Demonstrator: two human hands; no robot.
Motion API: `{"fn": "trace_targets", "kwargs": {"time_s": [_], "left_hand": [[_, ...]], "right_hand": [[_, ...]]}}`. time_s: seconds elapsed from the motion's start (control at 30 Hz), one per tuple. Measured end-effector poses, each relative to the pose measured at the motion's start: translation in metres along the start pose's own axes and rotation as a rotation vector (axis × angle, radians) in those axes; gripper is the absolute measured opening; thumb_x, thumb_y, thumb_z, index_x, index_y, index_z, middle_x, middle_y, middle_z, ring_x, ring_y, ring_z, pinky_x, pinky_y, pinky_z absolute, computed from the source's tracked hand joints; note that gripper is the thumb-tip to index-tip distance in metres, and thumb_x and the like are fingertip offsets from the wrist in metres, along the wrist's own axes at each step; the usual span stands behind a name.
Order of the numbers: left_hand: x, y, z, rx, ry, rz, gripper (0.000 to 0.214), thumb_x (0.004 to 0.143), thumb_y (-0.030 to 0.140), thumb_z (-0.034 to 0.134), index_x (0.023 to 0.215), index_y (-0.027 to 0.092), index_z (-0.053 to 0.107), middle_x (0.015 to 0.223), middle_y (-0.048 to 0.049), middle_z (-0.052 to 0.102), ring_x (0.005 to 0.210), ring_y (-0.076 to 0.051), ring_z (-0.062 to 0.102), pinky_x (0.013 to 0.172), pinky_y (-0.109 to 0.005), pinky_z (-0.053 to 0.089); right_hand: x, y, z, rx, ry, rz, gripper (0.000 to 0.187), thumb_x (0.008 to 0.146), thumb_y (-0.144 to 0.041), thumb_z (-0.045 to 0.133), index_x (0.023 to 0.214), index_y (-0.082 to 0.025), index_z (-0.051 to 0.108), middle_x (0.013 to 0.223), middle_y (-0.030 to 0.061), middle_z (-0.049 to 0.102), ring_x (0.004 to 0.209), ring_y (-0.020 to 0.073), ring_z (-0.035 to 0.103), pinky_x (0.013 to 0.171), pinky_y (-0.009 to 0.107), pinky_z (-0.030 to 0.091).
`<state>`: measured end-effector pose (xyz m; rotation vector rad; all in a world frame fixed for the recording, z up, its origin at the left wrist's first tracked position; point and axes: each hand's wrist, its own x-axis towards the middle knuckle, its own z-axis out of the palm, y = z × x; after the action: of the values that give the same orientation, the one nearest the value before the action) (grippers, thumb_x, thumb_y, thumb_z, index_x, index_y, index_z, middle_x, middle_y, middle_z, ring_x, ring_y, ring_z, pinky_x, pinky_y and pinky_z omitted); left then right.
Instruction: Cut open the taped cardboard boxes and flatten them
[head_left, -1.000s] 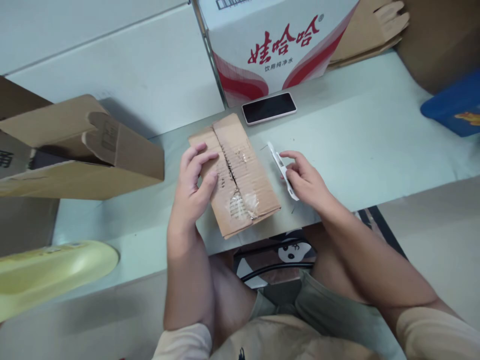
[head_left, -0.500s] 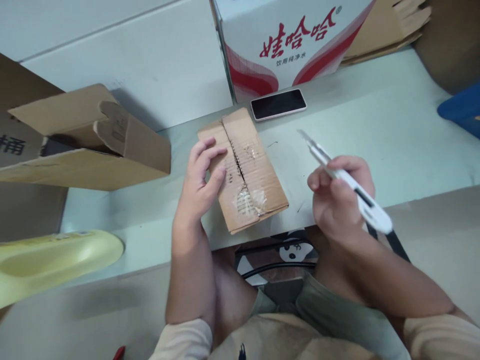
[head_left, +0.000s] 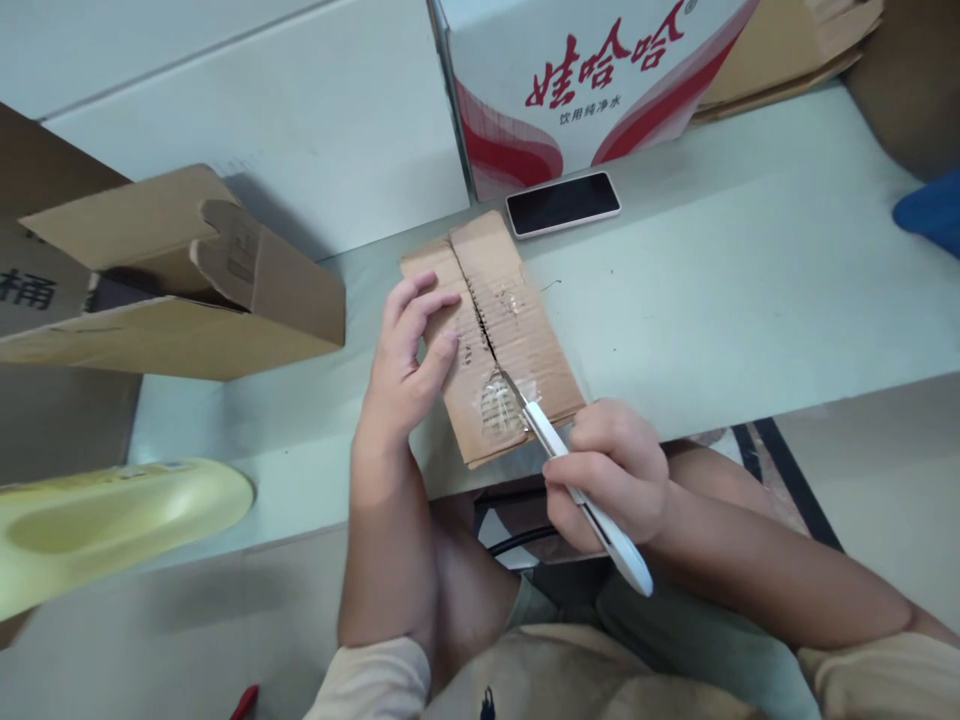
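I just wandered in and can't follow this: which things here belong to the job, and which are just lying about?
In the job:
small cardboard box, under the left hand
white-handled knife, in the right hand, blade at the seam

Just lying about:
phone
red-and-white carton
open cardboard box
yellow object
blue object

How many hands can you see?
2: the left hand rests on the taped box, and the right hand grips the knife. No others show.
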<state>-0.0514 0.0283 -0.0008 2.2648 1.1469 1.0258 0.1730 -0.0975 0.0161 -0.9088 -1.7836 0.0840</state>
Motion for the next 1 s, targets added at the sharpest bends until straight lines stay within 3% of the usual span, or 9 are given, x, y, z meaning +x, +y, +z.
{"fn": "trace_targets", "kwargs": {"time_s": [0.17,0.33,0.63,1.0], "left_hand": [[0.001,0.003,-0.001,0.002,-0.007,-0.01,0.044,0.106,0.059,0.049,0.134,0.029,0.065,0.151,-0.0121,0.056,0.147,-0.031,0.053,0.127,-0.053,0.043],[0.002,0.005,-0.001,0.02,-0.01,-0.024,0.045,0.106,0.061,0.048,0.132,0.029,0.064,0.151,-0.0111,0.057,0.147,-0.031,0.053,0.128,-0.054,0.041],[0.002,0.006,0.001,0.007,0.003,-0.023,0.041,0.105,0.059,0.05,0.133,0.032,0.065,0.15,-0.0098,0.057,0.147,-0.032,0.053,0.129,-0.059,0.04],[0.002,0.006,0.003,0.002,0.017,-0.02,0.043,0.105,0.06,0.049,0.132,0.03,0.065,0.15,-0.0116,0.058,0.146,-0.032,0.054,0.128,-0.056,0.042]], "right_hand": [[-0.003,-0.003,0.004,0.019,-0.003,-0.077,0.016,0.091,-0.014,0.053,0.078,-0.021,0.06,0.077,0.001,0.067,0.092,0.0172,0.073,0.08,0.036,0.048],[-0.006,-0.005,0.009,0.116,-0.093,-0.131,0.031,0.108,-0.019,0.043,0.083,-0.021,0.062,0.084,-0.0032,0.08,0.112,0.0138,0.077,0.091,0.037,0.043],[-0.008,-0.011,0.016,0.089,-0.075,-0.081,0.026,0.104,-0.018,0.046,0.087,-0.021,0.065,0.08,-0.0051,0.078,0.103,0.0125,0.075,0.089,0.036,0.04],[-0.004,-0.019,0.025,0.007,-0.127,-0.07,0.018,0.098,-0.011,0.056,0.085,-0.021,0.065,0.084,-0.007,0.077,0.1,0.0107,0.073,0.086,0.034,0.036]]}}
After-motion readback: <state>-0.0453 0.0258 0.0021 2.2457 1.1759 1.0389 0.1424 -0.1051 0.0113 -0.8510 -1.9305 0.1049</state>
